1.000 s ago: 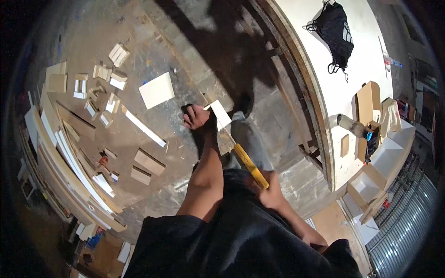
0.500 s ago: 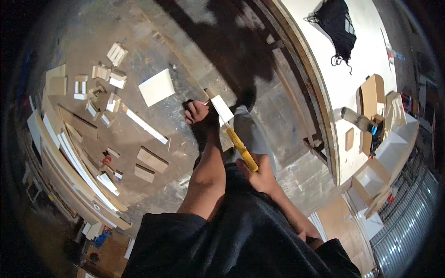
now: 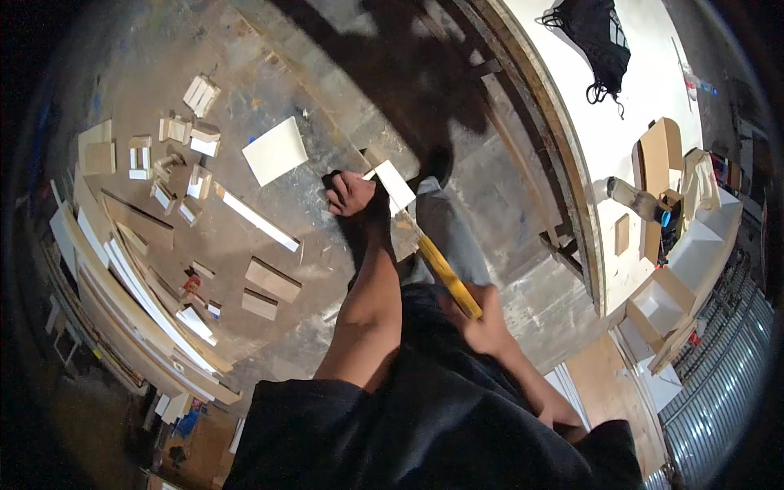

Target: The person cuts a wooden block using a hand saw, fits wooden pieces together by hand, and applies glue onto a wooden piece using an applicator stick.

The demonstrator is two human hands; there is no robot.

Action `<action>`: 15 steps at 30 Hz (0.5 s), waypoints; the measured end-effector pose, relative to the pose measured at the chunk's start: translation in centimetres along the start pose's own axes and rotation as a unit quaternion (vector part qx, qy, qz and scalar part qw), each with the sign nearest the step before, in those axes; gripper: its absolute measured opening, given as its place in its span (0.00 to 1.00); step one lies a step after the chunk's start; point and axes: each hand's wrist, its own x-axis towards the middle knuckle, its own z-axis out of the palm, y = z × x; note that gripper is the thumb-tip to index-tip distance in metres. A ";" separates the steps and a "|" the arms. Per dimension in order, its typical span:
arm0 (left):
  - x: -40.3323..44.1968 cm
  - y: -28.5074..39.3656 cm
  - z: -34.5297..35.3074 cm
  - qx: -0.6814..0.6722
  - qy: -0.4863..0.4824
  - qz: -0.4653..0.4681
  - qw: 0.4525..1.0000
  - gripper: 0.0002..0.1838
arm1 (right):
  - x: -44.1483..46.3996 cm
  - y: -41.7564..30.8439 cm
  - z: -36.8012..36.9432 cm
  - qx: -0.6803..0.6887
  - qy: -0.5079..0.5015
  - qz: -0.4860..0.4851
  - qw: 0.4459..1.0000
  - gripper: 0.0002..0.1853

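As I look down from the head camera, with twelve o'clock at the top and directions taken from the middle of the view, I have the left hand (image 3: 351,194) at eleven o'clock, its fingers curled into a clenched shape; I cannot tell whether anything is inside them. Just beside it, at twelve, lies the white-faced piece (image 3: 394,186). My right hand (image 3: 480,321), between four and five, is wrapped around the lower end of the yellow-handled tool (image 3: 449,278), which slants up and left toward that piece; its far end is too small for me to make out. On the stained surface (image 3: 314,237), I see a pale square panel (image 3: 275,152) at ten, and beyond it a loose group of small wooden blocks (image 3: 201,95). A long white strip (image 3: 257,217) lies slantwise between nine and ten, two tan blocks (image 3: 273,280) sit side by side at eight, and a red object (image 3: 192,283) rests near them, farther left. Past that, long boards (image 3: 131,278) bunch along the left edge. Over on the white table (image 3: 604,155), a black strappy item (image 3: 590,45) is spread between one and two, while a bottle (image 3: 630,196) lies between two and three beside some brown cardboard (image 3: 656,163). Open box-like units (image 3: 657,306) stand between three and four, with corrugated metal (image 3: 723,380) showing at four.
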 end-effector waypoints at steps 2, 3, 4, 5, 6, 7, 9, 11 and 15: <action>0.6 0.8 -0.4 -0.033 0.006 -0.006 0.999 0.08 | 4.1 -0.1 0.9 -0.134 -0.046 -0.006 0.990 0.13; 0.5 0.7 -0.7 -0.030 0.007 -0.007 1.000 0.09 | 5.8 0.5 2.2 -0.122 -0.025 -0.013 0.992 0.13; 0.0 0.4 -1.2 -0.026 0.003 -0.005 1.000 0.10 | 4.7 0.7 1.9 -0.120 -0.028 -0.007 0.992 0.13; -0.1 0.2 -1.7 -0.031 0.007 0.015 0.999 0.12 | 3.9 0.5 1.2 -0.121 -0.032 0.003 0.992 0.12; -0.1 0.2 -0.6 -0.065 0.008 -0.006 0.998 0.12 | 3.4 0.0 0.5 -0.123 -0.033 0.010 0.992 0.12; 0.1 0.6 0.0 -0.053 -0.021 -0.018 0.998 0.12 | 1.4 -0.1 -0.3 -0.078 -0.030 -0.027 0.996 0.13; -0.4 -0.1 0.2 -0.027 -0.052 -0.038 0.998 0.12 | 0.7 -1.3 -1.1 -0.081 -0.052 0.010 0.995 0.12; 0.0 0.3 0.5 -0.033 -0.033 -0.044 0.998 0.10 | 2.5 0.3 -0.4 -0.069 -0.051 0.031 0.996 0.13; 0.1 0.4 -1.3 -0.080 -0.003 -0.014 0.997 0.06 | 3.9 2.0 1.0 -0.106 -0.032 -0.024 0.994 0.15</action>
